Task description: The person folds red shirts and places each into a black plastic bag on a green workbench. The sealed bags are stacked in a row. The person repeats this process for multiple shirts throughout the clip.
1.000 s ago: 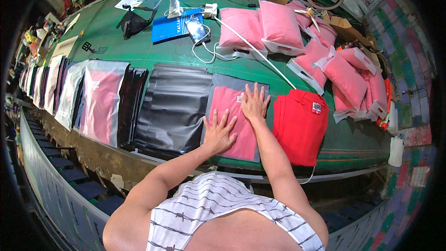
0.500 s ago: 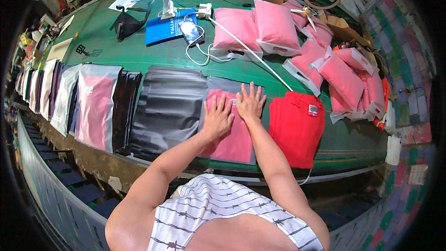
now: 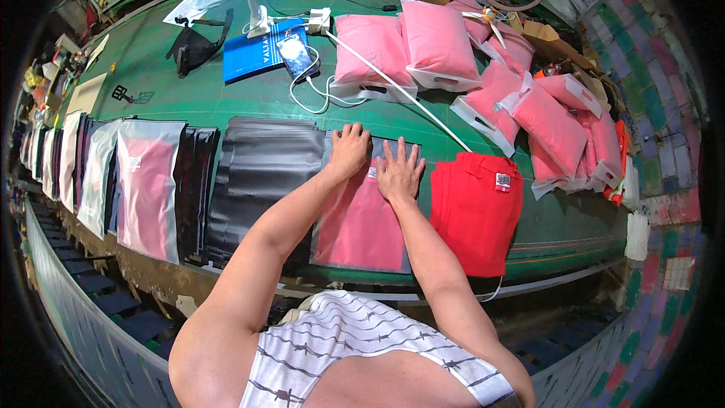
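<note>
A: What is biggest?
B: The green table [image 3: 574,219], with a heap of pink packets [image 3: 555,128] toward its right.
A: And closer in?
B: A stack of black bags [image 3: 260,189]. Just right of it, a clear bag [image 3: 362,227] with pink cloth [image 3: 359,245] inside lies flat; right of that, folded red clothes [image 3: 479,219].
A: The hands?
B: The right hand [image 3: 400,172] rests flat on the clear bag, fingers apart. The left hand [image 3: 350,149] bends its fingers at the top edge; whether they pinch it, B cannot tell.
A: Smallest?
B: A white label [image 3: 372,172] between the hands.
</note>
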`<state>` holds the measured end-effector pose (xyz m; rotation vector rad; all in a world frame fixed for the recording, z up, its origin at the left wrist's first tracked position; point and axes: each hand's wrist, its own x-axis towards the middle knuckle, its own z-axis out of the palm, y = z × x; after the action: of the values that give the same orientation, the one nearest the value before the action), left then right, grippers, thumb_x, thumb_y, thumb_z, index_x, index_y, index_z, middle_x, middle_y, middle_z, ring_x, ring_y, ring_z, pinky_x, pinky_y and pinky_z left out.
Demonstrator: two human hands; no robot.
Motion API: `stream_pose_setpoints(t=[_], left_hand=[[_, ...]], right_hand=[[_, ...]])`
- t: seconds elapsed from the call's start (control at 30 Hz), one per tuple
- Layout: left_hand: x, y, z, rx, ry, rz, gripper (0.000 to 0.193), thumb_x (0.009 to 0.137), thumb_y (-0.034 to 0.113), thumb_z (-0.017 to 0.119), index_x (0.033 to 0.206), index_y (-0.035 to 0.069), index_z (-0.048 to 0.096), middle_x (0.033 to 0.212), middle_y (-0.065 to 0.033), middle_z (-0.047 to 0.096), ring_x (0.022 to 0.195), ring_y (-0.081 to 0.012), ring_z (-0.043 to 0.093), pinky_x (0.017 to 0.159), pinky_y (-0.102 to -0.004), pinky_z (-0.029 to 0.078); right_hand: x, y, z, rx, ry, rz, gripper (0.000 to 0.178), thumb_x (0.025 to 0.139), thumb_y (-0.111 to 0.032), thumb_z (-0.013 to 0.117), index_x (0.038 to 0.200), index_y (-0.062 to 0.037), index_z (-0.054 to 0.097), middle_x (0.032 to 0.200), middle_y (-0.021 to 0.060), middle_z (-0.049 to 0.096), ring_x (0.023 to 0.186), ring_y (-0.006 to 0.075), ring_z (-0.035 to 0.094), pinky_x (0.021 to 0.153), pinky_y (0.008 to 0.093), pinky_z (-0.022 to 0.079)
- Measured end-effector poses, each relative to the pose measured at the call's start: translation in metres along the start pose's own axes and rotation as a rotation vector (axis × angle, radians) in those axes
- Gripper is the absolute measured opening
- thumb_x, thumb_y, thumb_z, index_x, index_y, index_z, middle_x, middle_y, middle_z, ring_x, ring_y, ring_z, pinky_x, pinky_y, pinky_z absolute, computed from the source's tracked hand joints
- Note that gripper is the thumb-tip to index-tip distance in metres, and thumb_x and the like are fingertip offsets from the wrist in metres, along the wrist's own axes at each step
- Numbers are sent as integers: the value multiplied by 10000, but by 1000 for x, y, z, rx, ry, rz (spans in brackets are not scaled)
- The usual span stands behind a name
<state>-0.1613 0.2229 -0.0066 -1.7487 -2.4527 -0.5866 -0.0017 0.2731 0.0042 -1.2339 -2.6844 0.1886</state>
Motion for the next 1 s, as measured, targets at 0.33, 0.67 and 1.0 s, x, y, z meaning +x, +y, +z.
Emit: stream_pose_setpoints(t=[0.33, 0.67, 1.0], left_hand=[[31, -34, -9, 134, -189, 84, 197, 867, 162, 652, 1060, 125, 664, 1094, -66, 612, 1146, -269, 557, 964, -606, 396], [5, -82, -45, 191, -68, 75, 222, 849, 149, 684, 1061, 96, 643, 1119, -110, 571, 1128, -307, 552, 900, -531, 449], [-137, -4, -69, -505, -110, -433, 496, 848, 112, 680, 1283, -21, 480, 1210, -298, 505, 1082, -486, 576, 921, -521, 508]], right_hand=[[1, -1, 0, 20, -35, 20, 576, 995, -478, 468, 1521, -244, 471, 1644, 117, 294, 1504, 446, 212, 1189, 652, 170], [1, 0, 4, -12, -3, 7, 572, 997, -484, 464, 1515, -241, 478, 1637, 113, 306, 1490, 448, 247, 1176, 661, 201], [-18, 20, 6, 223, -32, 48, 623, 986, -433, 551, 1528, -146, 441, 1630, 236, 251, 1497, 467, 210, 1207, 591, 187]])
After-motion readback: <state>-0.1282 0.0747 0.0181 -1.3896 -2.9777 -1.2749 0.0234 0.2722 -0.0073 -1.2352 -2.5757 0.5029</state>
